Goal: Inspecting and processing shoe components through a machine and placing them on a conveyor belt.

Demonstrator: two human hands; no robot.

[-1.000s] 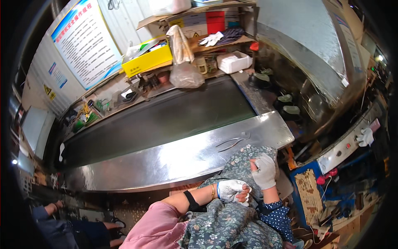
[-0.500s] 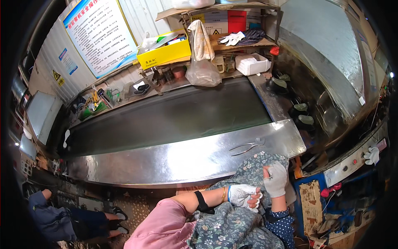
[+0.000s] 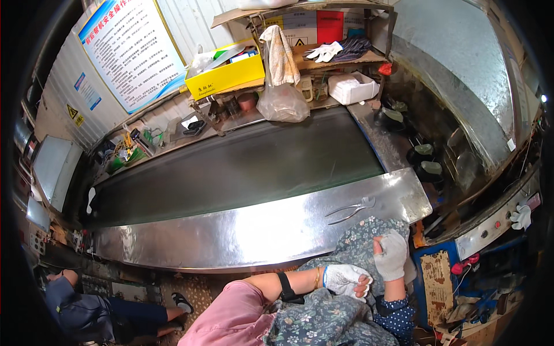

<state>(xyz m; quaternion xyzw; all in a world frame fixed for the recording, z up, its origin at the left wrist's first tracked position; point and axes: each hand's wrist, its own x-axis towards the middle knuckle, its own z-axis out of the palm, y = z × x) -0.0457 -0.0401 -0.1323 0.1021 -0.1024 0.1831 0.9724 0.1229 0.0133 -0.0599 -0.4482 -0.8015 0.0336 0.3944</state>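
Observation:
My left hand [image 3: 346, 281], in a white knit glove with bare fingertips, lies over my floral apron [image 3: 323, 317]. Its fingers are curled closed and nothing shows in them. Close by on the right, my right hand [image 3: 392, 255] wears a similar glove and makes a loose fist, thumb raised beside the fingers. No object shows in that fist, though its palm side is hidden. Beyond both hands, long-handled metal pliers [image 3: 351, 211] lie on the shiny metal table edge [image 3: 259, 233], touched by neither hand.
A dark conveyor belt [image 3: 248, 167] runs behind the metal edge. Above it are a yellow box [image 3: 225, 78], a hanging cloth [image 3: 280, 57] and a plastic bag [image 3: 283, 105]. Dark shoe-like pieces [image 3: 423, 151] stand at right. Another person [image 3: 86, 305] is at lower left.
The whole view has shifted slightly. My hands keep nearly the same curled pose over the apron. At lower left, the other person's arm and legs have moved a little.

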